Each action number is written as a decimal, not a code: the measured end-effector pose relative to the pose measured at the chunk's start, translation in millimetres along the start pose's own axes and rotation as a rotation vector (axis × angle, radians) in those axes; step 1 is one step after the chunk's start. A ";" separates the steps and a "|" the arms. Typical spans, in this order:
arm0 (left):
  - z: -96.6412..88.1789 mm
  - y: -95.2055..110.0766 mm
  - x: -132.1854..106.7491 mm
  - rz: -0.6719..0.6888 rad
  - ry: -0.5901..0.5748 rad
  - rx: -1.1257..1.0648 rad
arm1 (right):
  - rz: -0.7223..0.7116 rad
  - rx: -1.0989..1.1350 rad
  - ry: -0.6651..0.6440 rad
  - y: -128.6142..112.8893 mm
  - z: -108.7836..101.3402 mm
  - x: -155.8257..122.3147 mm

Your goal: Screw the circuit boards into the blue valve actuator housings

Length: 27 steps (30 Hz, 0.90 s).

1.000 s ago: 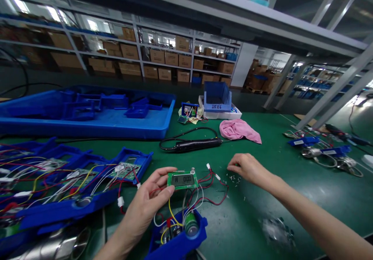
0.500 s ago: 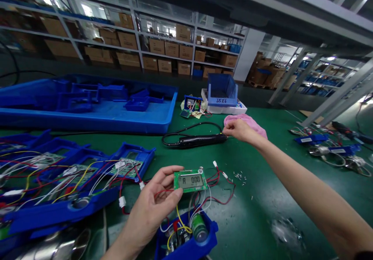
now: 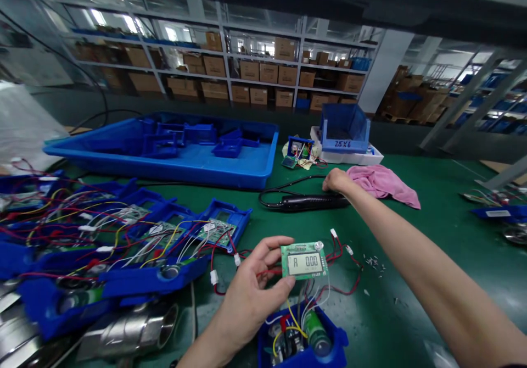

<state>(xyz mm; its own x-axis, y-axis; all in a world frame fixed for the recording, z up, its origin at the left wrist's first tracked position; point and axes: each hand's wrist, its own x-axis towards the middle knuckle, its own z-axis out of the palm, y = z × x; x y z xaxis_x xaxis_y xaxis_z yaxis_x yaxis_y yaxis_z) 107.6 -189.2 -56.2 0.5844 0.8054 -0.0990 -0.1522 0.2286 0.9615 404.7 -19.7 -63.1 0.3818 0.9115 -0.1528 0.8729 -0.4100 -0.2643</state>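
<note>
My left hand [image 3: 255, 294] pinches a small green circuit board [image 3: 304, 261] with an LCD screen, held above a blue plastic housing [image 3: 302, 340] that carries a green cylindrical battery and coloured wires. My right hand [image 3: 338, 181] reaches far forward and closes around the right end of a black electric screwdriver [image 3: 308, 202] lying on the green table, its cable looped behind it. A pink cloth [image 3: 382, 184] lies just right of that hand.
A large blue tray [image 3: 173, 159] with blue parts sits at the back. Several blue housings with wired boards [image 3: 123, 241] crowd the left. A small blue bin [image 3: 343, 132] stands at the back. Tiny screws [image 3: 373, 261] are scattered near the board. A metal fitting [image 3: 132, 332] lies front left.
My right hand moved from the loose screws near the board forward to the black screwdriver and closed on its end. The left hand kept holding the board; the view shifted left.
</note>
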 end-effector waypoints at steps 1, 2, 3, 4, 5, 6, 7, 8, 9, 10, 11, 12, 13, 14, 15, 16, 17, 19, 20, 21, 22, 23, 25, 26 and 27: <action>-0.2 -0.2 0.2 0.005 -0.004 0.002 | 0.019 -0.018 -0.010 -0.9 1.6 1.2; -0.3 -0.3 0.4 0.012 -0.005 0.006 | 0.038 -0.043 -0.019 -2.1 3.1 1.9; -0.4 -0.5 0.5 0.018 -0.004 0.013 | 0.053 -0.068 -0.024 -3.4 4.7 2.1; -0.5 -0.6 0.7 0.023 -0.002 0.021 | 0.057 -0.085 -0.018 -5.1 6.3 1.8; -0.6 -0.7 0.9 0.028 -0.001 0.028 | 0.053 -0.099 -0.008 -7.1 7.8 0.9; -0.6 -0.8 1.0 0.034 -0.003 0.033 | 0.045 -0.109 0.003 -9.2 9.2 -0.5; -0.7 -0.8 1.1 0.040 -0.008 0.034 | 0.032 -0.116 0.015 -11.4 9.9 -2.6; -0.9 -0.6 1.1 0.044 -0.014 0.033 | 0.016 -0.121 0.028 -13.4 9.7 -5.4; -1.2 -0.4 1.1 0.047 -0.021 0.031 | -0.001 -0.122 0.043 -15.1 8.2 -9.0; -1.6 -0.1 1.0 0.050 -0.028 0.029 | -0.020 -0.121 0.061 -16.0 5.2 -13.8; -2.0 0.3 0.9 0.053 -0.034 0.029 | -0.039 -0.117 0.080 -15.9 0.8 -20.1; -2.5 0.8 0.7 0.056 -0.040 0.031 | -0.061 -0.112 0.101 -14.5 -4.8 -28.1; -2.9 1.2 0.4 0.059 -0.046 0.034 | -0.085 -0.105 0.123 -11.4 -11.2 -38.2; -3.3 1.6 0.2 0.060 -0.054 0.038 | -0.110 -0.097 0.145 -6.5 -17.7 -50.6; -3.5 1.9 -0.1 0.061 -0.065 0.042 | -0.134 -0.089 0.165 0.3 -23.6 -65.3; -3.6 2.1 -0.5 0.064 -0.074 0.045 | -0.153 -0.081 0.184 8.8 -28.1 -82.1; -3.3 2.2 -0.8 0.068 -0.081 0.046 | -0.162 -0.076 0.203 18.9 -30.6 -100.6; -2.3 1.9 -1.4 0.078 -0.083 0.045 | -0.149 -0.077 0.216 42.1 -28.4 -139.3; -1.6 1.6 -1.6 0.086 -0.079 0.045 | -0.128 -0.082 0.218 54.2 -23.8 -157.8; -1.0 1.2 -1.8 0.093 -0.076 0.044 | -0.102 -0.089 0.219 65.9 -17.0 -174.7; -0.5 0.8 -1.9 0.097 -0.075 0.045 | -0.084 -0.095 0.212 76.9 -8.9 -189.5; -0.2 0.4 -1.8 0.102 -0.078 0.046 | -0.069 -0.099 0.205 86.8 0.1 -201.9; -0.6 -0.5 -1.5 0.112 -0.096 0.050 | -0.059 -0.103 0.193 102.6 17.4 -219.6; -1.1 -0.9 -1.3 0.117 -0.104 0.054 | -0.052 -0.114 0.189 108.4 24.5 -225.6; -1.7 -1.3 -1.0 0.121 -0.108 0.059 | -0.043 -0.133 0.187 112.8 29.8 -230.3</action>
<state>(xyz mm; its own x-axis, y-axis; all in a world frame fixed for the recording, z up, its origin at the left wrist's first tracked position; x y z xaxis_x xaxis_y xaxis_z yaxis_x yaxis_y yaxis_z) 105.8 -189.3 -57.8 0.6476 0.7607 0.0439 -0.1814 0.0980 0.9785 406.2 -276.8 -86.2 0.3822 0.9233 0.0388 0.9172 -0.3739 -0.1375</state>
